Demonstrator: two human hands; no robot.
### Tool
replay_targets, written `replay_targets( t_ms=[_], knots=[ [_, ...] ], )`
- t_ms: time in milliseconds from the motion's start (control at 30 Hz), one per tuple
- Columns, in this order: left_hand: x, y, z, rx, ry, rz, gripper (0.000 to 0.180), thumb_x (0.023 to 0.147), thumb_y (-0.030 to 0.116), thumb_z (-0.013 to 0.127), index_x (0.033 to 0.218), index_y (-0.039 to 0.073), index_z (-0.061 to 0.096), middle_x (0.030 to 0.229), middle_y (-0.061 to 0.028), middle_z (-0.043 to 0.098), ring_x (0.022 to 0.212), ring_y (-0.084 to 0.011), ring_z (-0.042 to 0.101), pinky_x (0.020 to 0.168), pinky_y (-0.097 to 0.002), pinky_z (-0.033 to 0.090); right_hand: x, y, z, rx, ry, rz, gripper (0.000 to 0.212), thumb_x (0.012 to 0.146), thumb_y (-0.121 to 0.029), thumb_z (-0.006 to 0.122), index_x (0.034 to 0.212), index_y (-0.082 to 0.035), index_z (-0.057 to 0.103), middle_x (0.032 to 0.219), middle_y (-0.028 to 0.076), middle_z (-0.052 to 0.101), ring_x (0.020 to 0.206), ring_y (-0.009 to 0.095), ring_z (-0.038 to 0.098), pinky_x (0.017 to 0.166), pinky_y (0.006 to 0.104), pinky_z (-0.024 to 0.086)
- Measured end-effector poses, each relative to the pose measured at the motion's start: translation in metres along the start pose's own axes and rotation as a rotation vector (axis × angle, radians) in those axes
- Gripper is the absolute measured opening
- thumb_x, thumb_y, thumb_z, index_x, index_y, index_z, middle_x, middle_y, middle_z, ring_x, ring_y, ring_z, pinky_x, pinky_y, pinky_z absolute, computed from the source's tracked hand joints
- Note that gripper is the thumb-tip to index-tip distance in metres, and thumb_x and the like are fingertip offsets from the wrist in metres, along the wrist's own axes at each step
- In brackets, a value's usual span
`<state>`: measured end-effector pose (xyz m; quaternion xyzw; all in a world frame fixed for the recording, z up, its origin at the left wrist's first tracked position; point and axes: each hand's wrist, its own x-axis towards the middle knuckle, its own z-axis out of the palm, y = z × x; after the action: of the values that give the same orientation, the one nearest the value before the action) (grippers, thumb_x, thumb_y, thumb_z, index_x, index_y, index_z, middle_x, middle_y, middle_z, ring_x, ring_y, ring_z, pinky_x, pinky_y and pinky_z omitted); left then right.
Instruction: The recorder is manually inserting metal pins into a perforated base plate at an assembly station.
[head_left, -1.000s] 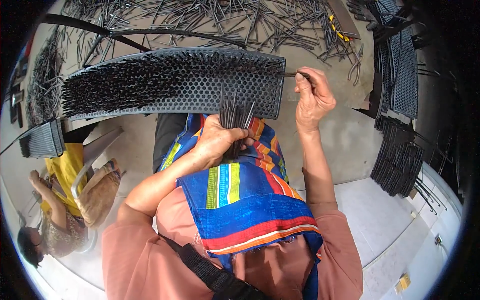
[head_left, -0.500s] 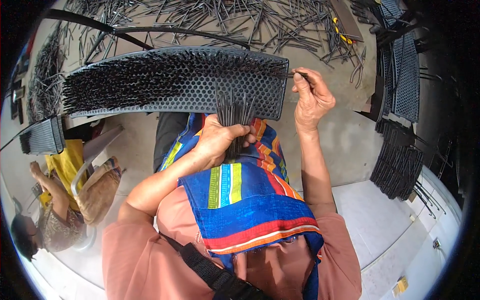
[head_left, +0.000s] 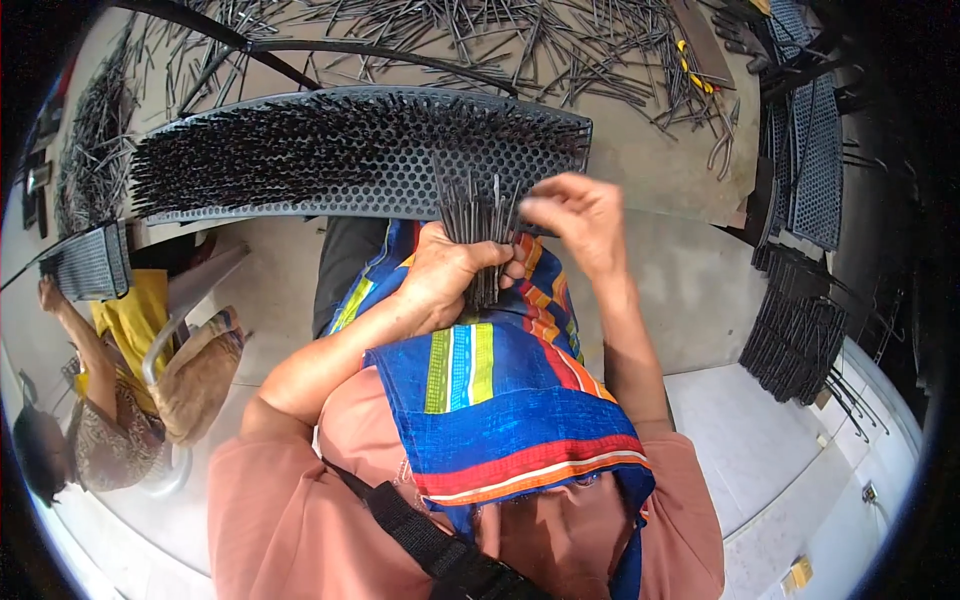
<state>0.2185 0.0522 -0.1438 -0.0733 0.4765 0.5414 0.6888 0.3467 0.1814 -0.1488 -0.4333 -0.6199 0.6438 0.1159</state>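
My left hand (head_left: 440,268) is closed around a bundle of thin dark rods (head_left: 478,222), held upright over my lap. My right hand (head_left: 588,225) is at the upper right of that bundle, fingers bent toward the rod tips. Motion smears its fingertips, so whether they pinch a rod is hidden. Just beyond both hands lies a long curved grey tray (head_left: 395,188) full of round holes. Many dark rods (head_left: 260,150) stand in its holes, packed densely on the left and along the far side. Bare holes show along the near side, toward the middle and right.
Loose rods (head_left: 480,40) lie scattered over the table (head_left: 690,190) behind the tray. Pliers (head_left: 722,145) and a yellow-and-black item (head_left: 692,68) are at its right. Another person's hand (head_left: 48,293) touches a smaller holed tray (head_left: 92,262) at left. Dark rod bundles (head_left: 795,335) hang right.
My right hand has moved from the tray's right end down and left to the bundle. The rod it pinched at the tray is no longer seen in its fingers. The other person's hand has risen to the smaller tray.
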Motion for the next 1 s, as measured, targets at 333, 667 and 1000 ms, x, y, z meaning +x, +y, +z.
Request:
replay_targets(
  t_ms=[333,667,1000],
  knots=[
    [-0.008,0.0,-0.005,-0.004,-0.005,-0.01,0.017,0.079,-0.008,0.057,0.093,-0.004,0.064,0.079,-0.0125,0.068,0.063,-0.0183,0.066,0.054,-0.0289,0.055,-0.015,0.022,0.028,0.255,-0.157,0.181,0.01,0.081,-0.005,0.07,0.074,-0.001,0.064,0.055,0.0,0.055,0.041,0.006,0.047,0.039,0.0213,0.036],
    [-0.009,0.001,-0.019,0.161,0.005,0.027,0.01,0.08,-0.006,0.06,0.088,-0.004,0.065,0.077,-0.0122,0.068,0.06,-0.0184,0.066,0.051,-0.0282,0.054,-0.004,0.004,0.027,0.294,-0.097,0.136,0.005,0.083,-0.004,0.068,0.084,0.001,0.067,0.062,0.001,0.061,0.045,0.006,0.054,0.041,0.0195,0.041],
    [-0.013,0.0,-0.021,0.06,0.099,0.075,0.006,0.082,-0.005,0.061,0.088,-0.005,0.063,0.079,-0.0137,0.067,0.063,-0.0204,0.067,0.052,-0.0283,0.054,0.028,-0.011,0.03,0.127,0.41,-0.593,0.006,0.083,0.008,0.066,0.088,0.004,0.066,0.081,0.004,0.062,0.062,0.007,0.059,0.055,0.0199,0.048]
  ],
)
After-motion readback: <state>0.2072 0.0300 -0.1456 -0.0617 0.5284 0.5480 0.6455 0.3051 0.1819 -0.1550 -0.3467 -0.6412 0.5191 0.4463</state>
